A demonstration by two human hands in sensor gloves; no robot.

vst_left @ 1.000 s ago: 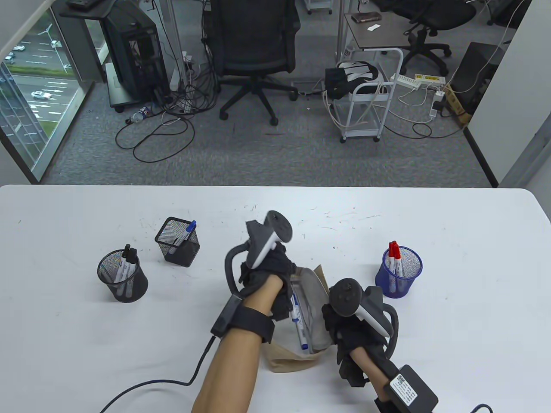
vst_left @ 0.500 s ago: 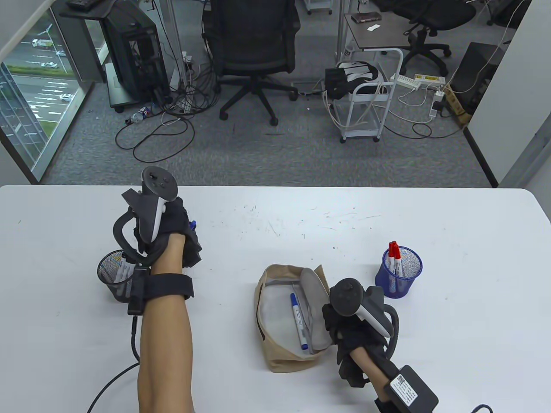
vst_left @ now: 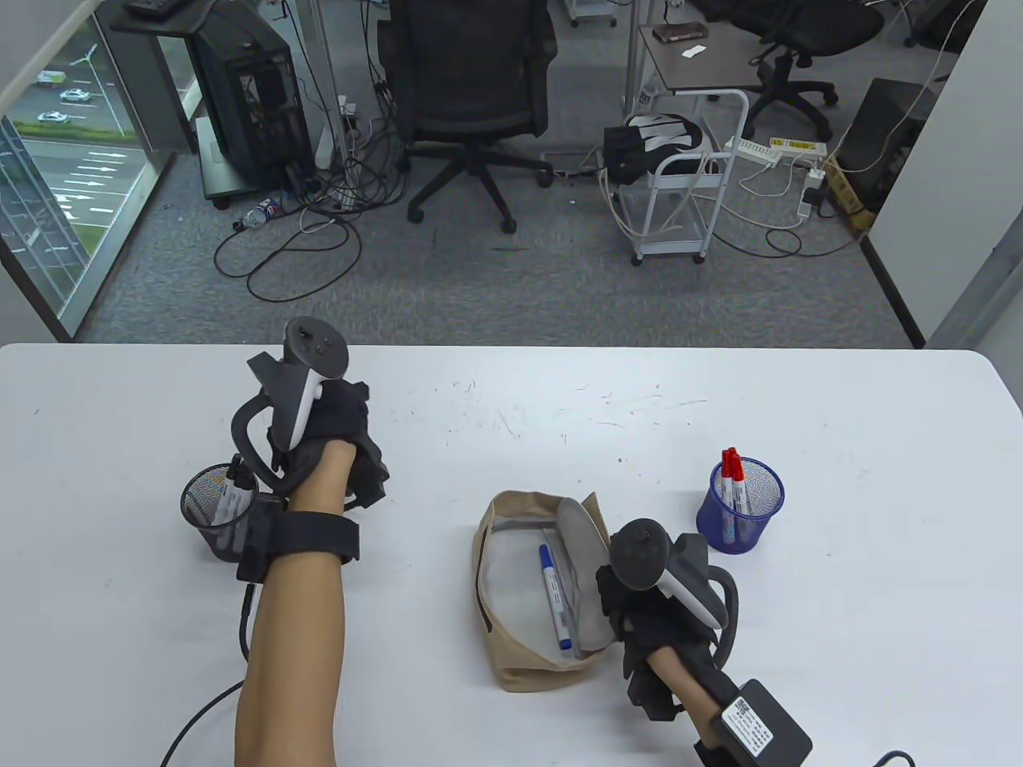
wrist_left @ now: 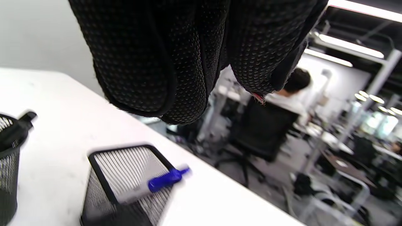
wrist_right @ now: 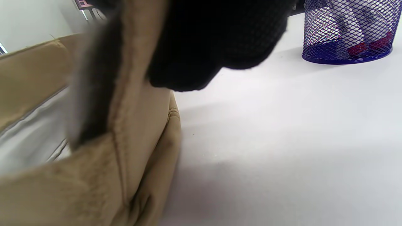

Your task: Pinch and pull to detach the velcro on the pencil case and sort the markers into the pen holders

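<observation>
The pencil case (vst_left: 537, 591) lies open on the counter (vst_left: 839, 639), flap folded back, so the velcro step is judged complete and sorting is in hand. One blue-capped marker (vst_left: 555, 595) lies inside the case, cap end nearest the person.

Left hand (vst_left: 332, 435): positioned above the square mesh holder (wrist_left: 125, 185), which it hides in the table view. In the left wrist view the fingers (wrist_left: 150, 62) hang together, curled, with nothing visible between them; a blue-capped marker (wrist_left: 157, 183) leans in the holder below. Judgement: a marker has been delivered and this hand is free.

Right hand (vst_left: 639, 615): at the right edge of the case, fingers bearing on the flap (wrist_right: 103, 78); whether they pinch it or only press on it cannot be told.

Other holders: round black mesh holder (vst_left: 216, 511) with black-capped markers, just beside the left wrist; blue mesh holder (vst_left: 746, 499) with red-capped markers, right of the case.

Next move, as judged: bring the left hand to the case, pinch the remaining marker at mid-barrel, lift it clear of the inner pocket and place it in the square holder, while the right hand steadies the case
</observation>
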